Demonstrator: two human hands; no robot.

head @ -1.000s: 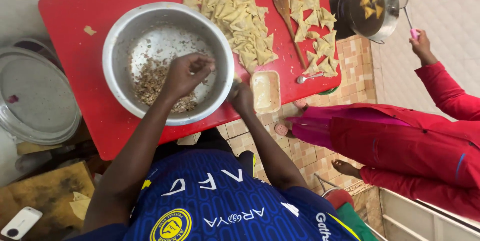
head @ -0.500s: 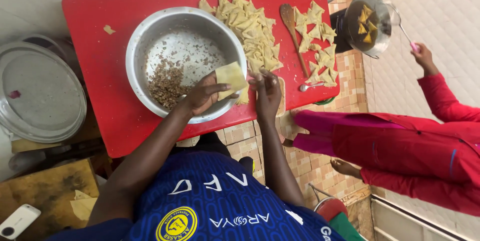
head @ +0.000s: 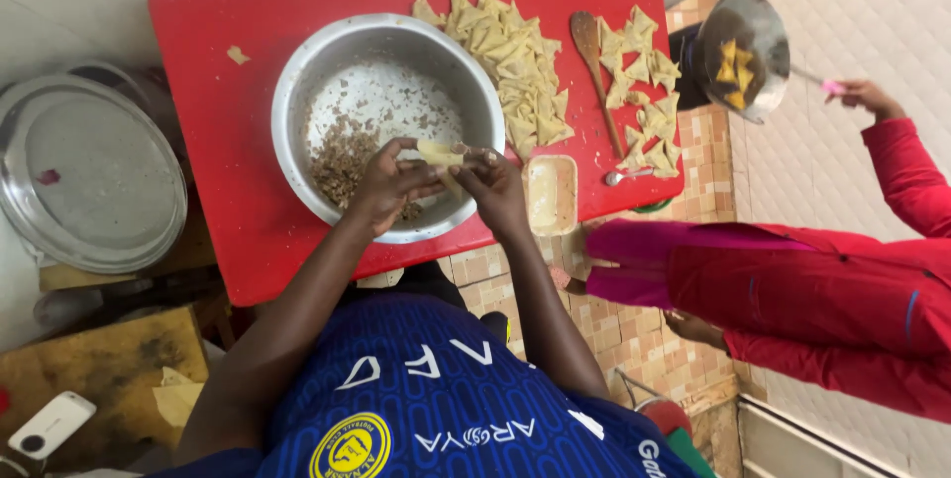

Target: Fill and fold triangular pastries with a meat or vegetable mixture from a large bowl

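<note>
Both hands have come together over the near rim of the bowl (head: 297, 92) since 0.5 s ago, when the left hand (head: 391, 181) held the dough wrapper (head: 441, 153) flat at the bowl's right edge and the right hand (head: 495, 186) was just beside it. Now the wrapper sits betw. the two hands, pinched from both sides: left hand's fingers closed on its left end, right hand's fingers closed on its right end. Wrapper is pale yellow, folded, held just above the bowl's inside near the front rim.

Bowl is big, round, metal, on the red worktop (head: 218, 141). Inside: brown mince filling (head: 342, 156) heaped at the left-front, directly under and beside the left hand.

Right of the bowl, a pile of folded pastry triangles (head: 510, 57) touches the rim. Further right, a wooden spoon (head: 592, 62), then a second, looser group of triangles (head: 644, 92). Small pale rectangular tub (head: 551, 193) lies just beside the right hand, w/ a metal spoon (head: 626, 176) next to it. Scrap of dough (head: 238, 55) at the worktop's far left.

Left of the worktop: round metal tray (head: 89, 171).

Another person in a red sleeve (head: 892, 171) on the right, their hand (head: 867, 95) at a frying pan (head: 743, 52) holding yellow pieces.
</note>
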